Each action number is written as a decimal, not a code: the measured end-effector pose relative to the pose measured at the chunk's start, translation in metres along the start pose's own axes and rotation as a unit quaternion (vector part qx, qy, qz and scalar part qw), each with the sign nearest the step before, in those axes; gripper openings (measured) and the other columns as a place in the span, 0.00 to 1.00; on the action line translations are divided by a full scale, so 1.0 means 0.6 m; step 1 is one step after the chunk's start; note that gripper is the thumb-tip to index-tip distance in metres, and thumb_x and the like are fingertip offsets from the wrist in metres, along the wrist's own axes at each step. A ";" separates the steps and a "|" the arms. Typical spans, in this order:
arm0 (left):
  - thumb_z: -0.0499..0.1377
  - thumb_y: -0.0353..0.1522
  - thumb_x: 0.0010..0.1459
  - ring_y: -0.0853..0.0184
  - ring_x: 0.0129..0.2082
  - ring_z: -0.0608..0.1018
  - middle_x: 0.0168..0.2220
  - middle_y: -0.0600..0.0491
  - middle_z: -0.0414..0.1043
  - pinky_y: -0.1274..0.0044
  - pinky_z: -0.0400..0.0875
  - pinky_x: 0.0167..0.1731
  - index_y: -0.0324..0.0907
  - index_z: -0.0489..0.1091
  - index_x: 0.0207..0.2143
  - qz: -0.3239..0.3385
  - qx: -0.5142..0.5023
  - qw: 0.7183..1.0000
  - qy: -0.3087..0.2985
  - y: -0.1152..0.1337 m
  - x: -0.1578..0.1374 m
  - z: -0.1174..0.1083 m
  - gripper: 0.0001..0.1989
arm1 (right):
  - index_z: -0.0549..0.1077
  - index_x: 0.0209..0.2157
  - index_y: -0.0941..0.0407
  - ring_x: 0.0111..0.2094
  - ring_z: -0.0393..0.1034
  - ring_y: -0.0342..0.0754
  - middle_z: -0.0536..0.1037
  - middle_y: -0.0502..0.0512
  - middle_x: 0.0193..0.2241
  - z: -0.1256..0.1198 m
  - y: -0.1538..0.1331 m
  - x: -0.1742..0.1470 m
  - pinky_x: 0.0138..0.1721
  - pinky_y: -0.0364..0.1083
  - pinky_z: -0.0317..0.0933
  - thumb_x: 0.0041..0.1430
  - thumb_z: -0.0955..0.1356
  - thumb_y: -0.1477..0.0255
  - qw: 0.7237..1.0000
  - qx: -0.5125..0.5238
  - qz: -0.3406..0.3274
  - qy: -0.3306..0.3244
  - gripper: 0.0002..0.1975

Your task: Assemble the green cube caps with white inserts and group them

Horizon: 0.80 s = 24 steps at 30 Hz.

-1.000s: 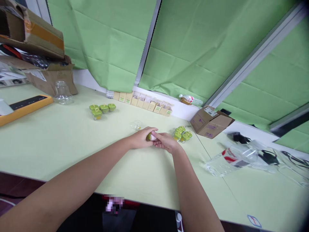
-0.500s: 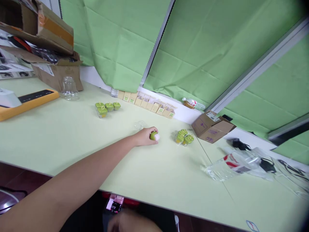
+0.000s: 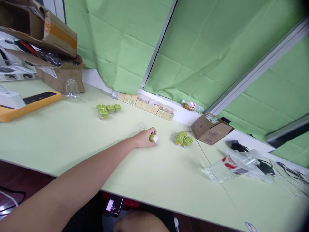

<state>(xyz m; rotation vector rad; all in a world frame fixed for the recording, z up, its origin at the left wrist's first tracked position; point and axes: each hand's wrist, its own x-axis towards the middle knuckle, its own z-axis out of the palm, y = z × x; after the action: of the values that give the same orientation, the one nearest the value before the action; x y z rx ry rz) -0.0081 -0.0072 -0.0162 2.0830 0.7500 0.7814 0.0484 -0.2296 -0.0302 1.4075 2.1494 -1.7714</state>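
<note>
My left hand (image 3: pixel 146 138) reaches to the middle of the table. Its fingers are closed round a small round green-and-white piece (image 3: pixel 154 138), whose pale side faces right. Just behind the hand lies a clear plastic piece (image 3: pixel 140 126). Small clear cups with green tops (image 3: pixel 183 139) stand in a cluster to the right of the hand. Another group of green-topped cups (image 3: pixel 103 112) stands to the left, farther back. Below the table edge, my right hand (image 3: pixel 123 224) is low beside a lit phone (image 3: pixel 115 205); its fingers are blurred and partly out of frame.
Several small card boxes (image 3: pixel 145 103) line the back edge. Cardboard boxes (image 3: pixel 60 75) and a yellow power strip (image 3: pixel 36 103) are at the left, with a clear plastic jar (image 3: pixel 71 91). A cardboard box (image 3: pixel 210 129), large plastic bottle (image 3: pixel 229 166) and cables (image 3: pixel 293 170) lie right.
The view has shifted slightly. My left hand keeps its grip on the green-and-white piece at nearly the same spot. My right hand has moved a little to the right, below the phone.
</note>
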 end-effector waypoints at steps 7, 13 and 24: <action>0.63 0.33 0.49 0.65 0.37 0.75 0.40 0.55 0.74 0.75 0.67 0.36 0.47 0.67 0.47 0.032 0.023 0.998 0.048 -0.001 0.002 0.001 0.21 | 0.73 0.34 0.55 0.27 0.70 0.44 0.73 0.48 0.24 -0.152 -0.064 -0.085 0.31 0.42 0.63 0.61 0.66 0.56 0.961 0.103 -0.067 0.246 0.16; 0.60 0.28 0.50 0.60 0.46 0.76 0.49 0.49 0.73 0.71 0.69 0.47 0.44 0.70 0.48 0.096 0.015 0.993 0.061 -0.007 0.012 0.010 0.20 | 0.72 0.37 0.55 0.27 0.71 0.46 0.78 0.54 0.30 -0.266 0.005 -0.032 0.29 0.44 0.59 0.62 0.64 0.54 0.829 -0.059 0.056 0.553 0.18; 0.55 0.27 0.56 0.58 0.55 0.72 0.59 0.43 0.64 0.68 0.68 0.55 0.44 0.59 0.62 0.102 0.001 0.995 -0.004 0.010 -0.001 0.023 0.31 | 0.74 0.36 0.56 0.32 0.73 0.46 0.80 0.53 0.33 -0.271 0.039 0.028 0.33 0.42 0.60 0.62 0.63 0.58 0.801 -0.044 -0.021 0.597 0.16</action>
<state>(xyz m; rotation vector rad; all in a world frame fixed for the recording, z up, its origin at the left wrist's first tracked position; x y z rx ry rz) 0.0032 -0.0169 -0.0188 2.1858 0.5397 0.8829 0.1344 -0.0918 0.0006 2.9474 2.5497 -0.6663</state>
